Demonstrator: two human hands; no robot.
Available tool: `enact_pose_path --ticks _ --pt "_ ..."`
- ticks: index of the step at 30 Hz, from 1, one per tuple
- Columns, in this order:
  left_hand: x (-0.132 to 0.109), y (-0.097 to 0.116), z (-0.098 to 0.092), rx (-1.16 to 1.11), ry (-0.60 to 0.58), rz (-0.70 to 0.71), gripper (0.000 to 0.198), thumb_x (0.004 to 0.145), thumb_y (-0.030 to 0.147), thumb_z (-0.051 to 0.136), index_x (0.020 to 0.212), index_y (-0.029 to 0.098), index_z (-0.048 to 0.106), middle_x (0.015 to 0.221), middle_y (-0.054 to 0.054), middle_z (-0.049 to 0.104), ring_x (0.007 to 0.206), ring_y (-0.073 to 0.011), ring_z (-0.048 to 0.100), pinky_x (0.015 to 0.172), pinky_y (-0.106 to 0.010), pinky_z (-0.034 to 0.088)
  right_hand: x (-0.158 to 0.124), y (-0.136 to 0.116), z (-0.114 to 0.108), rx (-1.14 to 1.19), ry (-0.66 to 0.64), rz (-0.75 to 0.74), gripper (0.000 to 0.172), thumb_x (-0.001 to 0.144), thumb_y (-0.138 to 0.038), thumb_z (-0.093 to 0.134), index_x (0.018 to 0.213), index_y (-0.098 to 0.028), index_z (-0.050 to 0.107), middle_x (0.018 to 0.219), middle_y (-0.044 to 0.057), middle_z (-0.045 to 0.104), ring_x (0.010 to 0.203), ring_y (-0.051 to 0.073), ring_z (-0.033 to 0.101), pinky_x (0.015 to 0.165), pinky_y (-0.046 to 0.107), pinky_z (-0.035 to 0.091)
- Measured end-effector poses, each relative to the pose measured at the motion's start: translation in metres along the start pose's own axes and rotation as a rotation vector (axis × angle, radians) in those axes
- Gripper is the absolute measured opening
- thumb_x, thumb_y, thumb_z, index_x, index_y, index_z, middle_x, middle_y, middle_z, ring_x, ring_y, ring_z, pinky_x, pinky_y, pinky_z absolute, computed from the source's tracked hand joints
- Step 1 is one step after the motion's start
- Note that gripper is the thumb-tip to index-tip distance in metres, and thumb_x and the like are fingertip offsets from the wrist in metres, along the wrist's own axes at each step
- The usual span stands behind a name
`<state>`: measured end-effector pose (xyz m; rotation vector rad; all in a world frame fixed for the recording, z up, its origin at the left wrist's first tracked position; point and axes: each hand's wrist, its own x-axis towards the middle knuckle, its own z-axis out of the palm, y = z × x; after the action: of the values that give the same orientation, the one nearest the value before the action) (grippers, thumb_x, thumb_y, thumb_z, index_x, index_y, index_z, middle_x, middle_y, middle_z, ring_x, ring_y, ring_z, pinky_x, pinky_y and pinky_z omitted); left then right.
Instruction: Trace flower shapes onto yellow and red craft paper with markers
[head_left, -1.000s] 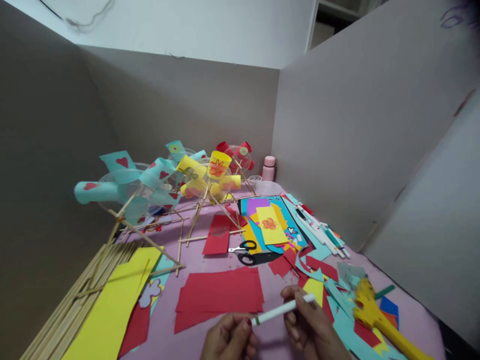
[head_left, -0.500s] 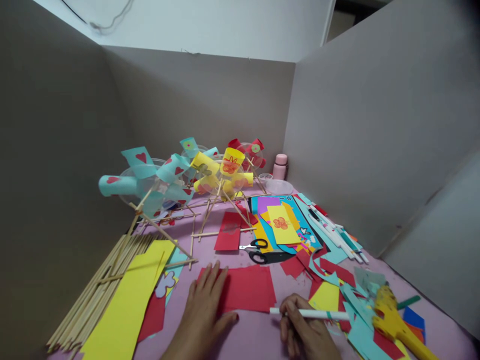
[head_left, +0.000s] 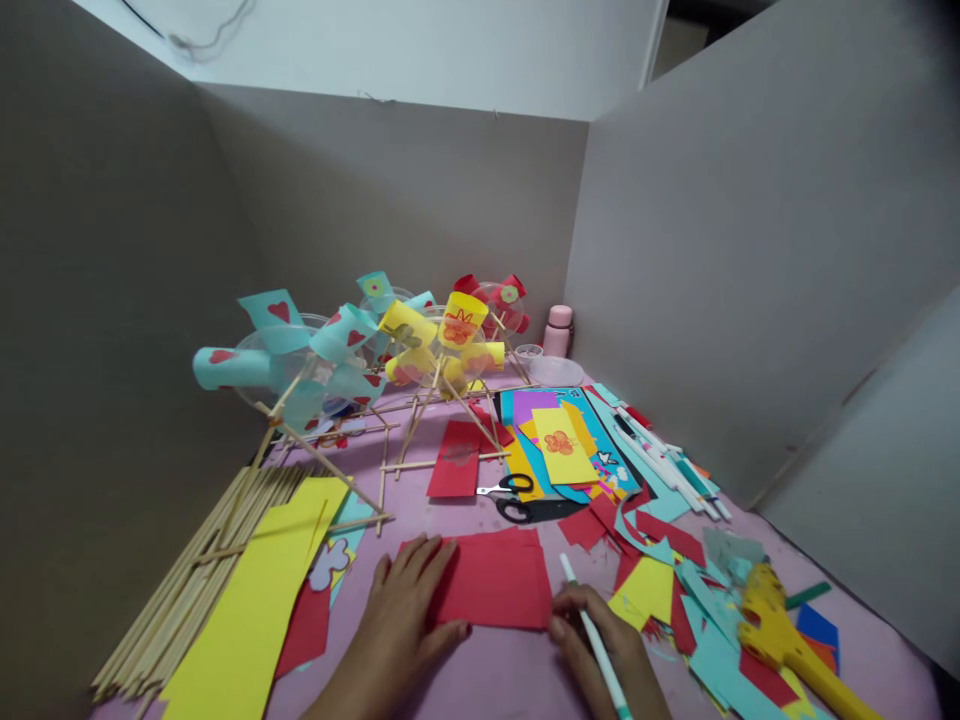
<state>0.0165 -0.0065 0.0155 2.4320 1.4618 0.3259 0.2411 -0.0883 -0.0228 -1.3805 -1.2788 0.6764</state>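
Observation:
My left hand (head_left: 401, 615) lies flat with fingers spread on the left part of a stack of red paper sheets (head_left: 502, 585) on the pink table (head_left: 510, 680). My right hand (head_left: 600, 655) is closed around a white marker with a green end (head_left: 596, 640), its tip near the right edge of the red paper.
Paper windmills on stick frames (head_left: 330, 360) stand at the back left. A bundle of wooden sticks (head_left: 180, 600) and yellow paper (head_left: 255, 610) lie left. Scissors (head_left: 510, 495), coloured paper scraps, several markers (head_left: 667, 465) and a yellow glue gun (head_left: 787, 640) lie right. Grey partition walls surround the table.
The left hand left the marker and came down flat on the red paper. The right hand turned the marker from lying sideways to pointing at the red sheet.

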Motion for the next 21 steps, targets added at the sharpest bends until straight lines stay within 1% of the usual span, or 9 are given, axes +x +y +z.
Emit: enact_pose_path --ticks 2,4,6,8,11,12,14,17,21 --pt "-0.001 0.000 0.000 -0.026 0.017 0.006 0.062 0.076 0.037 0.063 0.134 0.021 0.048 0.142 -0.014 0.044 0.134 -0.0352 0.033 0.108 -0.062 0.019 0.001 0.005 0.001 -0.149 0.010 -0.251 0.010 0.084 -0.031 0.058 0.091 -0.024 0.060 0.081 0.005 0.067 0.074 0.023 0.062 0.068 0.032 0.049" --pt "-0.002 0.002 -0.002 -0.063 0.037 0.006 0.063 0.074 0.038 0.065 0.132 0.021 0.050 0.141 -0.013 0.047 0.133 -0.0356 0.034 0.108 -0.061 0.019 0.004 0.010 0.004 -0.269 -0.023 -0.445 0.021 0.081 -0.021 0.058 0.102 -0.026 0.057 0.094 0.008 0.068 0.086 0.027 0.061 0.075 0.037 0.050" --pt "-0.001 0.004 -0.004 -0.110 0.068 -0.004 0.065 0.072 0.041 0.067 0.131 0.021 0.051 0.140 -0.012 0.048 0.132 -0.0347 0.035 0.109 -0.057 0.022 0.008 0.015 0.008 -0.366 -0.086 -0.555 0.030 0.078 -0.016 0.057 0.106 -0.025 0.055 0.097 0.009 0.069 0.090 0.029 0.061 0.073 0.038 0.051" --pt "0.003 0.006 -0.008 -0.167 0.121 -0.051 0.063 0.078 0.045 0.060 0.133 0.017 0.047 0.139 -0.013 0.048 0.130 -0.0313 0.040 0.108 -0.051 0.030 0.010 0.019 0.010 -0.430 -0.146 -0.596 0.034 0.074 -0.013 0.058 0.106 -0.025 0.054 0.098 0.010 0.069 0.091 0.030 0.060 0.072 0.038 0.052" --pt "0.019 0.007 -0.016 -0.249 0.219 -0.202 0.053 0.095 0.044 0.032 0.134 0.009 0.039 0.131 -0.019 0.053 0.115 -0.0252 0.056 0.095 -0.042 0.046 0.010 0.023 0.011 -0.453 -0.186 -0.581 0.037 0.074 -0.015 0.062 0.107 -0.025 0.052 0.101 0.009 0.068 0.092 0.029 0.060 0.075 0.037 0.052" --pt "0.027 0.007 -0.019 -0.266 0.245 -0.254 0.051 0.097 0.042 0.029 0.133 0.008 0.038 0.126 -0.019 0.056 0.109 -0.0243 0.059 0.091 -0.041 0.049 0.010 0.024 0.010 -0.444 -0.188 -0.577 0.036 0.075 -0.017 0.063 0.108 -0.025 0.052 0.102 0.009 0.068 0.091 0.028 0.061 0.075 0.036 0.052" --pt "0.045 0.005 -0.021 -0.281 0.280 -0.328 0.045 0.097 0.038 0.037 0.131 0.009 0.040 0.117 -0.016 0.060 0.100 -0.0230 0.063 0.087 -0.041 0.050 0.010 0.026 0.010 -0.416 -0.172 -0.583 0.030 0.080 -0.025 0.062 0.108 -0.025 0.051 0.099 0.009 0.068 0.088 0.027 0.062 0.075 0.035 0.052" --pt "0.074 0.000 -0.018 -0.279 0.287 -0.404 0.033 0.092 0.035 0.053 0.120 0.016 0.052 0.110 -0.007 0.061 0.091 -0.0202 0.063 0.079 -0.042 0.052 0.011 0.030 0.012 -0.396 -0.132 -0.628 0.021 0.090 -0.039 0.050 0.105 -0.024 0.052 0.095 0.009 0.069 0.085 0.026 0.063 0.072 0.033 0.053" --pt "0.102 -0.007 -0.008 -0.277 0.298 -0.500 0.031 0.090 0.032 0.057 0.117 0.017 0.054 0.113 -0.007 0.060 0.093 -0.0206 0.062 0.079 -0.041 0.052 0.016 0.034 0.016 -0.429 -0.064 -0.701 0.034 0.096 -0.048 0.033 0.098 -0.023 0.055 0.089 0.009 0.071 0.078 0.023 0.065 0.071 0.031 0.053"
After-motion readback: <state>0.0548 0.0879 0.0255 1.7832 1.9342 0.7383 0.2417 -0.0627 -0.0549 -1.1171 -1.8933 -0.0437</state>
